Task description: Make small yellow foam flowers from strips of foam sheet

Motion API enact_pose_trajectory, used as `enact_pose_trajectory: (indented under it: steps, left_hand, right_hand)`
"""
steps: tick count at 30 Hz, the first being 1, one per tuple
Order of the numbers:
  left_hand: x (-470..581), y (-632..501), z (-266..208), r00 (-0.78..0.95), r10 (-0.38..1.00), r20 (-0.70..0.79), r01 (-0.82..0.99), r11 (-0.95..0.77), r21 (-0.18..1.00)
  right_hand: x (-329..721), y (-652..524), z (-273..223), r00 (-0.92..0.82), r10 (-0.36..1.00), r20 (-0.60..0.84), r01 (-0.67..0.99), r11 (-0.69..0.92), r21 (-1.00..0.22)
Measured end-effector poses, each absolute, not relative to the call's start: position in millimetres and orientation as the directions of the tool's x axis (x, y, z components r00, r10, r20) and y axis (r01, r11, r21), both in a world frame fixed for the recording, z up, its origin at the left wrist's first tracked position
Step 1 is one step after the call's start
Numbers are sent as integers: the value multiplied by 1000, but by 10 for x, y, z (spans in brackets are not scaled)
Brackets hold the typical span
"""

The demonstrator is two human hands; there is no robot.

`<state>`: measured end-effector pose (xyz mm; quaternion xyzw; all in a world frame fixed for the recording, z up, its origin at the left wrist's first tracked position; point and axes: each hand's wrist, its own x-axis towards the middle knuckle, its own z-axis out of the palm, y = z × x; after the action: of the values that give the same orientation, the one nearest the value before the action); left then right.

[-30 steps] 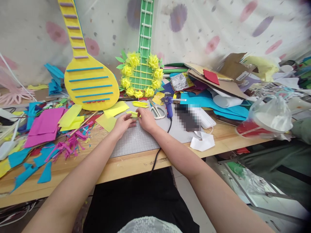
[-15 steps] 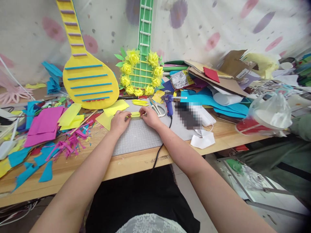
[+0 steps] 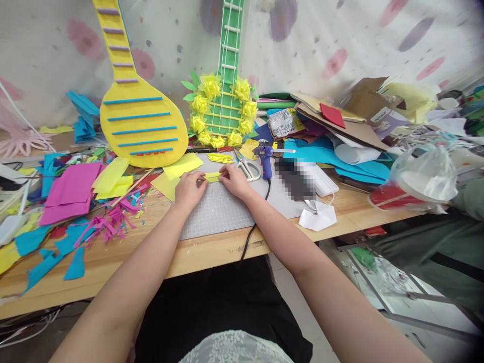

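Note:
A narrow yellow paper strip (image 3: 213, 177) stretches between my two hands over the grey cutting mat (image 3: 215, 212). My left hand (image 3: 190, 188) pinches its left end, and my right hand (image 3: 234, 180) pinches the right end. Just behind the strip lies a small stack of folded yellow strips (image 3: 220, 158). White-handled scissors (image 3: 249, 170) rest beyond my right hand. A purple glue gun (image 3: 266, 161) stands beside them, its cord running off the table's front edge. Yellow paper sheets (image 3: 166, 182) lie left of the mat, partly behind my left hand.
Behind stand a yellow paper instrument (image 3: 143, 111) and a green one (image 3: 227, 108) ringed with yellow flowers. Magenta paper (image 3: 71, 191) and scraps cover the left. A white paper piece (image 3: 317, 217), blue sheets (image 3: 340, 161) and a bagged red bucket (image 3: 393, 194) sit right.
The view has shifted slightly, so everything appears a little further right. Both hands keep hold of the yellow paper strip in nearly the same pose.

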<state>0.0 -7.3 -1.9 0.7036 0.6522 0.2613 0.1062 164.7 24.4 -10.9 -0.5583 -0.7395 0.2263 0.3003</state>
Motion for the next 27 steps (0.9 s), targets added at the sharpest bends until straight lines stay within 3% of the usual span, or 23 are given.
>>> enact_pose_trajectory:
  steps: [11,27]
  left_hand:
    - [84,-41,-26,-94,969,230,859,-38,510]
    - [102,-16,-65,-95,963,251,852,-52,521]
  right_hand:
    - [1517,188,-81,-80,983,167,760,169,-627]
    - [1497,192,-136,-102,961,255,833,223,-507]
